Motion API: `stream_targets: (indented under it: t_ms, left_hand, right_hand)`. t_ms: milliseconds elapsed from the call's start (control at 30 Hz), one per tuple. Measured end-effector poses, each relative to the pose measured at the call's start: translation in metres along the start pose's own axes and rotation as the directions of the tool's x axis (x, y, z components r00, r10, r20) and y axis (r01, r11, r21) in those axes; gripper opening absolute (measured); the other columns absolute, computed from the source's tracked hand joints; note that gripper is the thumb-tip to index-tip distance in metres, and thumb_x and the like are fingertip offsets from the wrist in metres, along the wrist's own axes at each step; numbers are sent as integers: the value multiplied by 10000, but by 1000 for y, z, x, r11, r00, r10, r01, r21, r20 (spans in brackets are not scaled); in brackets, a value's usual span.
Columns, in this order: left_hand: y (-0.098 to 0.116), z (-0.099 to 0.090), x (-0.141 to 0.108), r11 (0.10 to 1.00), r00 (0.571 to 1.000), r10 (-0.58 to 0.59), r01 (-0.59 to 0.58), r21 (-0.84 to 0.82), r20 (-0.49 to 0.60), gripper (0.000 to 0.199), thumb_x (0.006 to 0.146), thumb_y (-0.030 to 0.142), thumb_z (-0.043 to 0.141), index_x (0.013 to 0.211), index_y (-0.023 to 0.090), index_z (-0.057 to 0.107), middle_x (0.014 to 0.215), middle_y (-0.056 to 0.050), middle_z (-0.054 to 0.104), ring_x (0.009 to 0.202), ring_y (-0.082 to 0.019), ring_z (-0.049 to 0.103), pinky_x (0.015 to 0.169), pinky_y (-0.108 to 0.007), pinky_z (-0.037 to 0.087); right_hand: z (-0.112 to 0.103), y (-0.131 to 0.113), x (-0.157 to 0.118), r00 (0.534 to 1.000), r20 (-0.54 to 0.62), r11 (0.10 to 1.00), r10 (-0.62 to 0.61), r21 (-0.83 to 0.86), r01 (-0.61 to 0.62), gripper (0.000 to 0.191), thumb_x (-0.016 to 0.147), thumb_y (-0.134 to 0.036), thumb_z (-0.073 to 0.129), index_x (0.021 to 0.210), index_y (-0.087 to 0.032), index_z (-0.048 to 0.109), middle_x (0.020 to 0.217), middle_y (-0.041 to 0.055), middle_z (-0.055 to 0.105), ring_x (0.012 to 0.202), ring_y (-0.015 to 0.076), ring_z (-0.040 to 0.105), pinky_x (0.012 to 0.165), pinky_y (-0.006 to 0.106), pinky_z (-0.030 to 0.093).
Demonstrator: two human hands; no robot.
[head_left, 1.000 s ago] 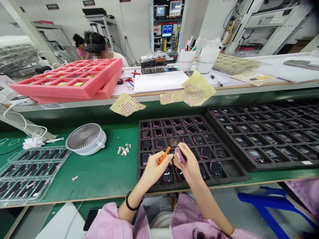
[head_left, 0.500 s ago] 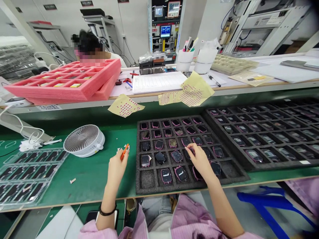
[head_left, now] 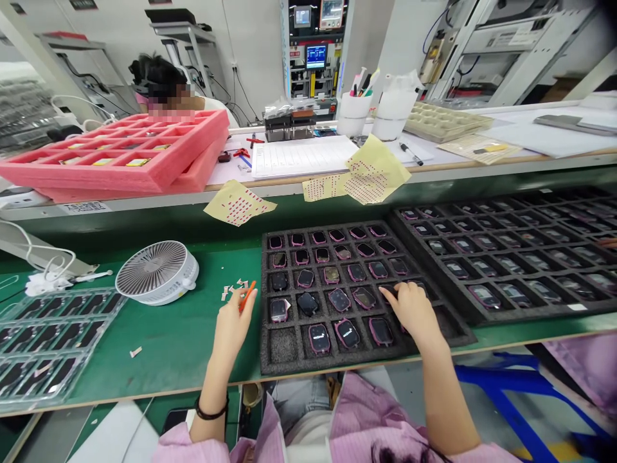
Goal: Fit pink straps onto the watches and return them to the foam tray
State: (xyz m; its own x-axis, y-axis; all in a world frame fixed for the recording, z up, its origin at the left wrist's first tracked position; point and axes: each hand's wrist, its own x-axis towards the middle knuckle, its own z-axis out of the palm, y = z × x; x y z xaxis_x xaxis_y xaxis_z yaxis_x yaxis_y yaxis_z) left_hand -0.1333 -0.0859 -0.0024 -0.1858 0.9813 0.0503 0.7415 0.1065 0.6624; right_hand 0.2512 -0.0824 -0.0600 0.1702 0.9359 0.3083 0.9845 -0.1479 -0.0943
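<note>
My left hand (head_left: 233,325) is closed round an orange tool (head_left: 247,296), beside small pale pieces (head_left: 231,289) on the green mat. Over the right part of a black foam tray (head_left: 284,347) is my right hand (head_left: 409,308), its fingers bent down at the slots; whatever it may hold is hidden. The tray carries rows of dark watch-like devices with pink rims, such as one at the front (head_left: 381,330). Its front left slot shows bare foam.
A white fan (head_left: 157,273) and clear trays of black parts (head_left: 53,334) lie left. More foam trays (head_left: 463,308) stand right. Pink foam trays (head_left: 183,161) and paper sheets (head_left: 303,156) sit on the raised shelf. A person (head_left: 161,83) is behind it.
My right hand has moved right across the tray, uncovering devices beneath it. My left hand still holds the orange tool. The whole view has shifted slightly.
</note>
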Motion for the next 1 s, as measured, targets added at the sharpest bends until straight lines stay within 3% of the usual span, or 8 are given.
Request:
stream_targets:
  t_ms: [133,267,367,467,533,600,800,1000]
  left_hand:
    - [27,8,-13,977,978,114,-79,-197,177,383,937,463,342,935,182,602,561,28,517,506,-148,494,547,-233,339]
    - [50,16,-28,888,880,275,-78,-453,387,400,951,462,358,926,162,621,544,58,417,520,-108,407,567,-215,325]
    - [68,26,-38,827,804,356,-34,-561,476,429,947,474,394,1004,148,668,559,55,401,530,-98,351,547,-217,289]
    - [87,38,-44,795,776,418,-61,-603,472,407,939,452,435,1001,150,701,660,19,503,566,-92,345,535,-224,257]
    - [97,44,-46,774,780,434,-67,-629,451,409,939,446,430,965,142,702,694,7,533,572,-91,351,532,-223,259]
    - [102,49,-47,752,788,432,-47,-658,438,426,938,461,419,924,131,688,661,11,517,556,-91,348,522,-220,263]
    - [100,51,-47,738,802,424,-36,-674,422,453,930,495,426,814,124,659,587,29,458,532,-85,336,510,-213,268]
    - [95,49,-43,761,808,393,-18,-648,439,478,911,523,444,824,119,685,518,54,371,488,-76,293,478,-213,232]
  right_hand:
    - [-3,-5,7,999,33,955,43,291,-51,353,887,-556,431,782,-223,487,767,123,632,728,292,597,618,379,433]
    - [-25,-16,7,983,91,751,161,635,-182,335,820,-558,542,896,-234,510,716,43,630,634,227,587,595,333,422]
    - [-48,-45,1,972,155,358,179,910,-211,382,760,-536,654,959,-228,545,766,28,626,648,186,582,558,289,432]
    - [-68,-83,-7,952,299,-112,56,950,-292,318,763,-489,694,893,-232,559,671,-33,553,505,117,500,447,234,378]
    - [-78,-105,-11,932,359,-321,-56,877,-357,273,783,-442,702,866,-233,547,583,-68,488,427,85,430,413,211,341]
    - [-84,-121,-13,915,382,-433,-125,809,-397,254,786,-399,715,843,-229,535,569,-80,472,395,64,389,392,196,320]
    - [-87,-134,-14,904,391,-485,-176,765,-425,272,776,-380,727,821,-229,505,554,-96,480,355,51,357,360,186,332]
    - [-85,-135,-16,938,338,-370,-74,864,-341,302,778,-423,726,832,-228,501,533,-103,476,344,48,383,360,177,311]
